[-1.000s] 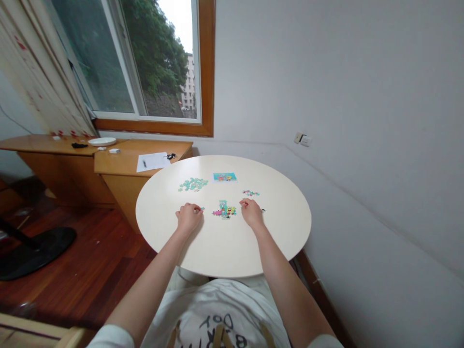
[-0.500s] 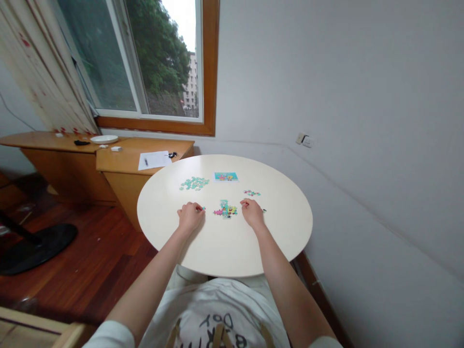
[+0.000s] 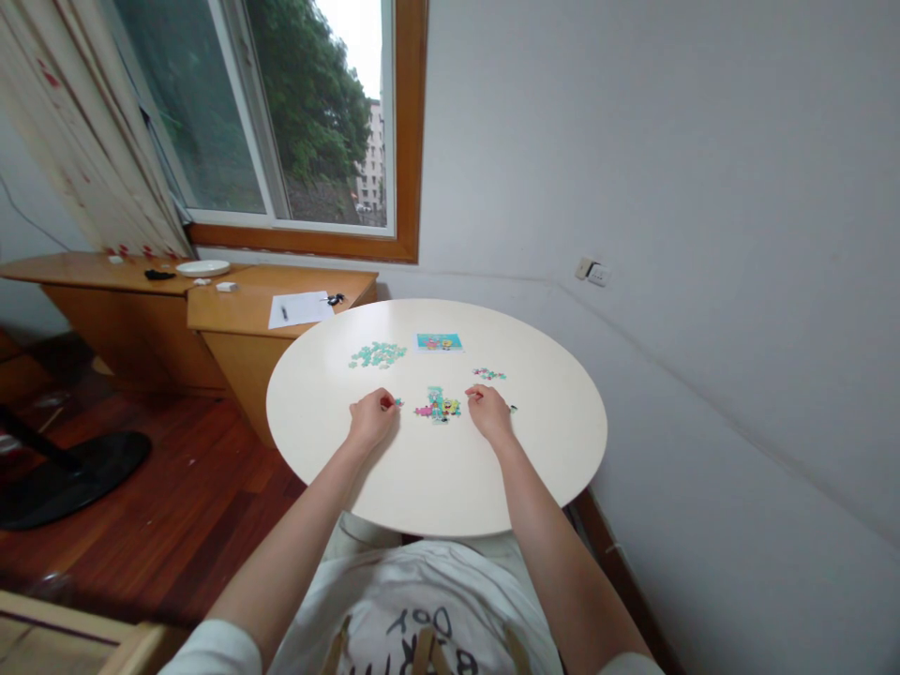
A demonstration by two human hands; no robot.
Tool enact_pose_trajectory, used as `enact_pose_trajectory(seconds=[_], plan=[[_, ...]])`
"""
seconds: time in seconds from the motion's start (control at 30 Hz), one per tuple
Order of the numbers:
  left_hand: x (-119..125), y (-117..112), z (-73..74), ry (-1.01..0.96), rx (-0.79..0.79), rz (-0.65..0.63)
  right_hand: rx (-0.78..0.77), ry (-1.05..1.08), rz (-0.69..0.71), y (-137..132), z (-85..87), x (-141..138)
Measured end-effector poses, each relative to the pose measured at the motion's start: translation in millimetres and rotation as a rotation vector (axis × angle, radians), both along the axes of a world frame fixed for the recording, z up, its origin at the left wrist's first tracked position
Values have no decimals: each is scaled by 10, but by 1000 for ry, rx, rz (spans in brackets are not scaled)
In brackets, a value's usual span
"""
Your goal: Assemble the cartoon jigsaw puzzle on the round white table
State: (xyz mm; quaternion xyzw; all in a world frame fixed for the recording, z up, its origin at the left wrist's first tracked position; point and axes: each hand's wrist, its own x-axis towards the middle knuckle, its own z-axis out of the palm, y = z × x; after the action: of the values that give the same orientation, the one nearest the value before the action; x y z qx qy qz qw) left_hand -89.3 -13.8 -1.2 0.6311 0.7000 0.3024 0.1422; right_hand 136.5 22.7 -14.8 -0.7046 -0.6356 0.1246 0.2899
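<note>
A partly joined jigsaw puzzle (image 3: 439,408) with pink, yellow and teal cartoon figures lies between my hands on the round white table (image 3: 436,487). To its left, my left hand (image 3: 372,415) pinches a small teal jigsaw piece (image 3: 398,402) that sticks out past the fingertips. My right hand (image 3: 488,412) is just right of the joined part, apart from it, with thumb and fingers drawn together. Whatever may be between those fingers is too small to make out. A dark-and-light loose piece (image 3: 513,409) shows beside the right hand.
Loose teal pieces (image 3: 378,354) lie spread at the back left, and a smaller group of pieces (image 3: 488,373) beyond my right hand. A picture card (image 3: 440,343) rests at the back. Behind the table stands a wooden cabinet (image 3: 217,352) with paper (image 3: 301,310) and a white plate (image 3: 203,268).
My left hand has shifted slightly right with its piece, nearer the joined puzzle. The right hand stays where it was.
</note>
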Motion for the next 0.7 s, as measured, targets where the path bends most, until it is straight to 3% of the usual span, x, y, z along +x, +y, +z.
enact_pose_trajectory(seconds=[0.17,0.3,0.43,0.7], plan=[[-5,19,-12,-78,26,-13,126,34,58,-53,27,-58],[-14,43,-49,-146,47,-10,226,57,264,-161,76,-238],[-23,68,-84,-191,77,4,218,-15,433,-240,73,-385],[-30,98,-103,-166,79,-41,196,-137,479,-253,16,-410]])
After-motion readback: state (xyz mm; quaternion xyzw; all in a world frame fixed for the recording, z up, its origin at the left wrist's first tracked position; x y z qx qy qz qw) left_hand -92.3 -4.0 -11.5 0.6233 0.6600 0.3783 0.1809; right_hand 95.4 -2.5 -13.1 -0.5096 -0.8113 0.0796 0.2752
